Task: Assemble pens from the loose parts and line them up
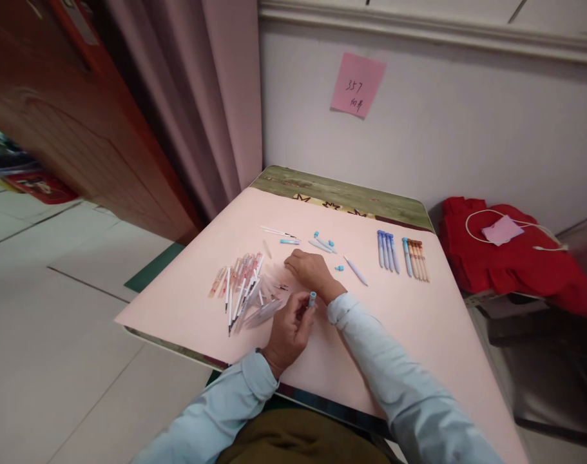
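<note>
My left hand (289,328) is curled round a small blue pen part (312,299), held upright near the middle of the pink table cover (419,322). My right hand (308,269) reaches across to the left, fingers bent down onto the cover beside a pile of clear pen barrels and refills (242,290); what it grips, if anything, is hidden. Loose blue caps and pen pieces (322,243) lie just beyond the hands. A row of finished blue and orange pens (402,256) lies to the right.
A wall with a pink sticky note (357,84) stands behind the table. Red cloth with a white cord (510,258) sits on the right. A curtain (196,103) and a wooden door (80,129) are on the left, over tiled floor.
</note>
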Demonstrator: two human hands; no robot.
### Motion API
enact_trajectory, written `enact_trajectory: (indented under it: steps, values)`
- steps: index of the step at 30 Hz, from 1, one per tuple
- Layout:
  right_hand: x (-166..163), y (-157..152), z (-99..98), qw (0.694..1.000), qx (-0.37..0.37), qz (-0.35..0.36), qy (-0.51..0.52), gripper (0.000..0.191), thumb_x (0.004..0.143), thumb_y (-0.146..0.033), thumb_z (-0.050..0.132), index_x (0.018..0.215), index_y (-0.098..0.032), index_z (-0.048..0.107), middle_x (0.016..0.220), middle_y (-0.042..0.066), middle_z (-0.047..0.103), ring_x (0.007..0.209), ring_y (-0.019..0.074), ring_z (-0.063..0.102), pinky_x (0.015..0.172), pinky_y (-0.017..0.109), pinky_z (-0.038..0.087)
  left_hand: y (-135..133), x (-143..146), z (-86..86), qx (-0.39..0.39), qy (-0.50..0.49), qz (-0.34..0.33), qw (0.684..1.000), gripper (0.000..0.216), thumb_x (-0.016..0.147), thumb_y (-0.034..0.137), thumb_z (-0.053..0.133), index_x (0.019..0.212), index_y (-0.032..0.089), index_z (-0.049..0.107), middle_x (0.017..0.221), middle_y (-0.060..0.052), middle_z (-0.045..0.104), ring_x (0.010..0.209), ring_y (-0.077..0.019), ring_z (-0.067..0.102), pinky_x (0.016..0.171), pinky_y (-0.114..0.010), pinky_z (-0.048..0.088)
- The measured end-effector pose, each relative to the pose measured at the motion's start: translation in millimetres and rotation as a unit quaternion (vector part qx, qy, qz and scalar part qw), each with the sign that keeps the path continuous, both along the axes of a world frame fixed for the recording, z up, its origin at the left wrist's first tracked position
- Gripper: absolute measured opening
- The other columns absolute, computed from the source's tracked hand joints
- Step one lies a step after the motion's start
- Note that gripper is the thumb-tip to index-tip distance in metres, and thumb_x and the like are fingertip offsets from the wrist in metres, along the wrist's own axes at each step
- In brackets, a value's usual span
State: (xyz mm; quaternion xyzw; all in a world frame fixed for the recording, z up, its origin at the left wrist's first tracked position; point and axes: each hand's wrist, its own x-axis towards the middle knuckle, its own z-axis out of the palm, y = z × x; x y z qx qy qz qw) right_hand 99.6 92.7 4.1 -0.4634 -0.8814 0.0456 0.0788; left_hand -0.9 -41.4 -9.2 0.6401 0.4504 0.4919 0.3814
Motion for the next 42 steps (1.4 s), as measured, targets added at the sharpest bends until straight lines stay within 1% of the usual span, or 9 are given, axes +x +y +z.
enact_trajectory:
  steps: [4, 7, 10, 15, 21, 27, 30, 36, 42]
  values:
    - [11, -8, -3.6, 0.986, 0.046, -0.080, 0.137, 0.027, 0.101, -0.028, 0.042, 0.103, -0.023, 0.068, 0.107, 0.005, 0.067, 0.091, 0.0168, 0.063, 0.072, 0.025, 0.042, 3, 0, -3.9, -0.003, -0.014, 0.015, 1.000, 0.017, 0.094, 0.029, 0.052, 0.109, 0.021, 0.053, 0.089, -0.004, 0.066, 0.066, -0.0119, 0.063, 0.061, -0.024, 0.052]
    - [33, -19, 9.1, 0.937, 0.088, -0.147, 0.304, 0.026, 0.099, -0.029, 0.045, 0.093, -0.021, 0.068, 0.092, 0.005, 0.068, 0.086, 0.0167, 0.062, 0.076, 0.026, 0.043, 9, 1, -7.2, -0.011, -0.022, 0.056, 0.998, 0.017, 0.092, 0.031, 0.056, 0.106, 0.020, 0.055, 0.086, -0.002, 0.065, 0.066, -0.0114, 0.063, 0.061, -0.023, 0.052]
    - [55, -30, 32.2, 0.912, 0.063, -0.108, 0.391, 0.025, 0.097, -0.032, 0.050, 0.085, -0.020, 0.068, 0.080, 0.003, 0.066, 0.074, 0.0156, 0.061, 0.071, 0.026, 0.044, 18, 4, -7.8, -0.022, -0.016, 0.095, 0.995, 0.017, 0.090, 0.033, 0.060, 0.101, 0.020, 0.059, 0.080, 0.000, 0.065, 0.064, -0.0115, 0.063, 0.060, -0.022, 0.052]
    - [67, -40, 59.1, 0.937, 0.005, -0.014, 0.348, 0.022, 0.094, -0.033, 0.056, 0.083, -0.022, 0.071, 0.080, 0.003, 0.068, 0.074, 0.0157, 0.061, 0.069, 0.026, 0.043, 27, 8, -5.3, -0.028, -0.018, 0.110, 0.993, 0.016, 0.089, 0.034, 0.062, 0.098, 0.020, 0.061, 0.073, 0.001, 0.065, 0.058, -0.0103, 0.061, 0.054, -0.020, 0.050]
    - [64, -40, 55.5, 0.964, -0.011, 0.003, 0.265, 0.021, 0.094, -0.031, 0.057, 0.081, -0.022, 0.071, 0.080, 0.003, 0.069, 0.072, 0.0140, 0.059, 0.066, 0.025, 0.040, 27, 7, -6.7, -0.032, -0.033, 0.112, 0.993, 0.017, 0.088, 0.034, 0.063, 0.099, 0.021, 0.061, 0.075, 0.001, 0.065, 0.060, -0.0106, 0.063, 0.055, -0.021, 0.051]
    - [61, -44, 58.5, 0.969, -0.022, 0.017, 0.246, 0.022, 0.092, -0.030, 0.060, 0.075, -0.022, 0.071, 0.078, 0.001, 0.068, 0.067, 0.0117, 0.057, 0.065, 0.024, 0.039, 27, 5, -9.6, -0.036, -0.040, 0.103, 0.993, 0.018, 0.088, 0.034, 0.063, 0.100, 0.021, 0.061, 0.077, 0.001, 0.065, 0.062, -0.0110, 0.063, 0.058, -0.022, 0.051]
    - [63, -45, 61.0, 0.964, -0.036, 0.021, 0.261, 0.018, 0.090, -0.034, 0.062, 0.081, -0.024, 0.074, 0.080, 0.000, 0.070, 0.064, 0.0112, 0.056, 0.064, 0.024, 0.039, 26, 5, -9.5, -0.027, -0.039, 0.099, 0.994, 0.018, 0.088, 0.033, 0.062, 0.101, 0.021, 0.060, 0.078, 0.000, 0.065, 0.062, -0.0106, 0.061, 0.059, -0.022, 0.051]
    - [59, -27, 36.5, 0.941, -0.002, -0.072, 0.329, 0.018, 0.092, -0.030, 0.059, 0.087, -0.022, 0.074, 0.080, 0.002, 0.071, 0.070, 0.0139, 0.061, 0.067, 0.025, 0.043, 22, 5, -2.8, 0.010, -0.006, 0.101, 0.995, 0.016, 0.089, 0.032, 0.061, 0.099, 0.020, 0.060, 0.080, 0.000, 0.065, 0.065, -0.0111, 0.060, 0.061, -0.022, 0.048]
    - [19, 3, 8.9, 0.987, -0.061, -0.038, 0.144, 0.017, 0.090, -0.022, 0.059, 0.098, -0.024, 0.074, 0.102, 0.003, 0.071, 0.091, 0.0161, 0.064, 0.078, 0.025, 0.044, 20, 5, 4.8, 0.042, 0.007, 0.097, 0.994, 0.014, 0.091, 0.031, 0.058, 0.099, 0.020, 0.060, 0.079, 0.000, 0.066, 0.066, -0.0114, 0.060, 0.061, -0.022, 0.048]
